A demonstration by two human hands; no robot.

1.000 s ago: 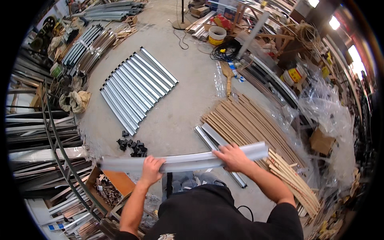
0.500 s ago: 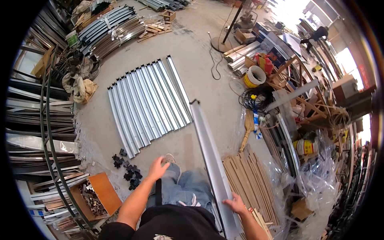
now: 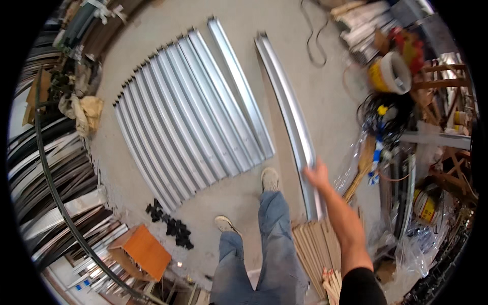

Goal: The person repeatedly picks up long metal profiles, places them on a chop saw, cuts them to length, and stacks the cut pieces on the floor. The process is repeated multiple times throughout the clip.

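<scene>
My right hand (image 3: 318, 175) is closed on the edge of a long silver metal channel (image 3: 286, 84), close to its near end. The channel slants away from me over the floor, with a dark cap on its far end. Whether it touches the floor is hard to tell. To its left lies a separate capped channel (image 3: 239, 84), then a row of several like channels (image 3: 178, 109) side by side, dark caps at their far ends. Small black plastic pieces (image 3: 175, 229) lie heaped near the row's lower left corner. My left hand is out of view.
Wooden strips (image 3: 310, 236) lie beside my right leg. On the right are a yellow-and-white bucket (image 3: 392, 73), a coil of black cable (image 3: 389, 122), a broom (image 3: 363, 162) and clear plastic film (image 3: 409, 259). An orange-brown box (image 3: 147, 249) and stacked profiles (image 3: 56, 168) line the left.
The held channel has swung out from beside my body to the floor area right of the row. My right arm reached forward, my left hand left the view, and I stepped forward.
</scene>
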